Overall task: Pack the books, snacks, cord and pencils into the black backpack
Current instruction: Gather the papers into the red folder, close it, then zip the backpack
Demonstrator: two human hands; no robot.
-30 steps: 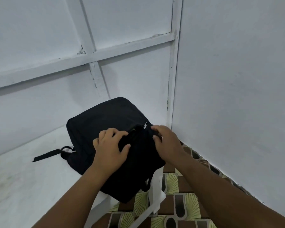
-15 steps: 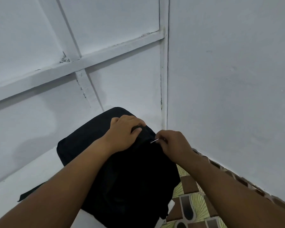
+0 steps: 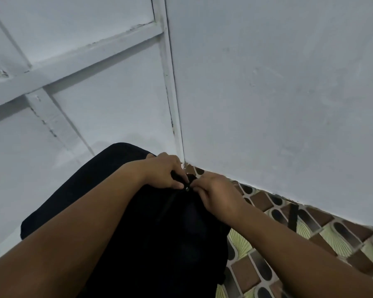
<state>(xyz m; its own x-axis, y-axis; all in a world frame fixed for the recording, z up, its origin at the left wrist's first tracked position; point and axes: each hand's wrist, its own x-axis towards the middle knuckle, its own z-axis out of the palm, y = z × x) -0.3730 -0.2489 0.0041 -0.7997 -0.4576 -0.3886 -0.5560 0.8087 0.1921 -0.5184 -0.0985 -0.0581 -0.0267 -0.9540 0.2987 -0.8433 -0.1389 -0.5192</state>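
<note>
Two hands meet at the top edge of the black backpack [image 3: 138,244], and I see the left hand [image 3: 162,171] clamped on the dark fabric while the right hand [image 3: 215,194] pinches a small metal zip pull [image 3: 187,187] just beside it. I place the backpack close to the white wall corner [image 3: 177,125], its far edge almost against the panelled side, leaving little room there. Right of the backpack, patterned floor tiles [image 3: 310,231] lie open.
</note>
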